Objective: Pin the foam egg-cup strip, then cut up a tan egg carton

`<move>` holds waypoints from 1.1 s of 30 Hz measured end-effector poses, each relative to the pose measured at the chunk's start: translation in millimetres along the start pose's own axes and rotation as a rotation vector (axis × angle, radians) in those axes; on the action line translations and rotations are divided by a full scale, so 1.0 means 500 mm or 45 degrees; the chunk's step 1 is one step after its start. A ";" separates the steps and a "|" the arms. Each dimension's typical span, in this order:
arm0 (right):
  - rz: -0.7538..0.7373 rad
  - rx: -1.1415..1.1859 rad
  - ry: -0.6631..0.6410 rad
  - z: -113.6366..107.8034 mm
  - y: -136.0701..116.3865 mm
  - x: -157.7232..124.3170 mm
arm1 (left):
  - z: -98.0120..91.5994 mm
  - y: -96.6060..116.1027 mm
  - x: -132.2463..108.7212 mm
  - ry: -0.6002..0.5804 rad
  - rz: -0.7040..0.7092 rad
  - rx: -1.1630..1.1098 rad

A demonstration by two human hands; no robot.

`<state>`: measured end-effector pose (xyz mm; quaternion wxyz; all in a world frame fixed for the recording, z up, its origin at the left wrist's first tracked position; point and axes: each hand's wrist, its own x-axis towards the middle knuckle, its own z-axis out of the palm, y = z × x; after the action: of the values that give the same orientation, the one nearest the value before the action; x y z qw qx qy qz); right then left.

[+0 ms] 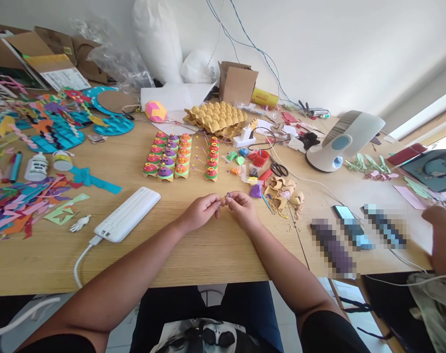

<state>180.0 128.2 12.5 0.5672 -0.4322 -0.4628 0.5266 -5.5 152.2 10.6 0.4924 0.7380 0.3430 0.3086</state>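
Over the table's middle, my left hand (pixel 203 212) and my right hand (pixel 244 210) meet fingertip to fingertip, both closed in a pinch. Between them is a small thin piece with a purple tip (pixel 228 194), mostly hidden by the fingers. Beyond the hands stand painted egg-carton strips (pixel 167 156) with red, purple and orange domes on green bases. A separate red-domed strip (pixel 211 159) stands to their right. Thin sticks with purple and yellow ends (pixel 197 158) lie between the strips. Nearest my right hand is a bag of purple clay-like material (pixel 256 190).
Left are a white power bank (pixel 127 214), a glue bottle (pixel 37 167) and paper scraps (pixel 20 211). Right are black scissors (pixel 279 167), torn carton pieces (pixel 284 192), a white fan (pixel 342 139) and a phone (pixel 351 225). Another person's hand (pixel 441 230) is at far right.
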 end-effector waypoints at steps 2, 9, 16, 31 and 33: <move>-0.003 0.026 0.000 0.000 0.004 -0.001 | -0.001 0.001 0.000 -0.019 -0.015 -0.045; 0.022 0.137 -0.033 0.002 0.015 -0.003 | -0.005 0.005 0.004 -0.125 -0.119 -0.356; 0.035 0.142 -0.069 -0.005 0.009 0.000 | -0.013 0.010 0.002 -0.246 -0.195 -0.537; 0.174 0.139 0.108 -0.010 0.002 0.010 | -0.020 0.004 -0.003 0.056 0.053 0.448; 0.231 0.136 0.037 -0.005 0.002 0.007 | -0.018 0.003 -0.004 0.054 0.062 0.530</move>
<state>182.2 131.8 11.2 0.5459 -0.4491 -0.3848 0.5935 -13.5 155.0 14.9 0.3145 0.8252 0.3917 0.2583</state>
